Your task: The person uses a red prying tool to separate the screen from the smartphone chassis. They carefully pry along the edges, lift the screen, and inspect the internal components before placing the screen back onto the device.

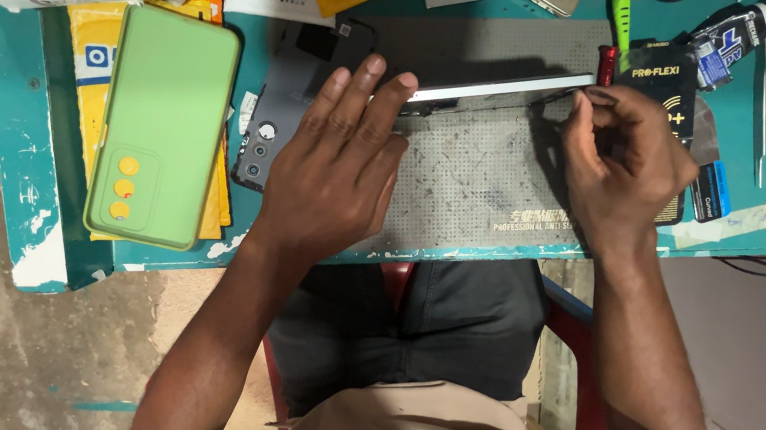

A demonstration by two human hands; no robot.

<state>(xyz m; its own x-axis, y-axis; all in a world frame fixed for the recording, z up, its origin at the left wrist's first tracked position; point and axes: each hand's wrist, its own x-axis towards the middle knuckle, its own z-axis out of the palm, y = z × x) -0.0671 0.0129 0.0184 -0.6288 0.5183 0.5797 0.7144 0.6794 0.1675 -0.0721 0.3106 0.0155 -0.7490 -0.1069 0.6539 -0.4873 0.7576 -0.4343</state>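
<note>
Nearest to me are my own knees and the red chair (577, 335) under the table's (22, 192) chipped teal edge. Above them, my left hand (334, 172) lies flat on the grey work mat (469, 177), fingers spread, with the fingertips pressing against the near end of a thin silver phone (508, 87) standing on its long edge. That grip is a brace rather than a clasp, so nothing is enclosed in it. My right hand (618, 164) is curled at the far end of the phone, thumb and forefinger pinched close at its corner; whether a small tool sits between them I cannot tell.

It feels to me like a light, stiff slab, smooth-sided and likely slippery, with glass that would crack if twisted. I judge the safe hold is along the metal edges and corners, never flexing the middle. A green phone case (163, 127) lies well off to my left.
</note>
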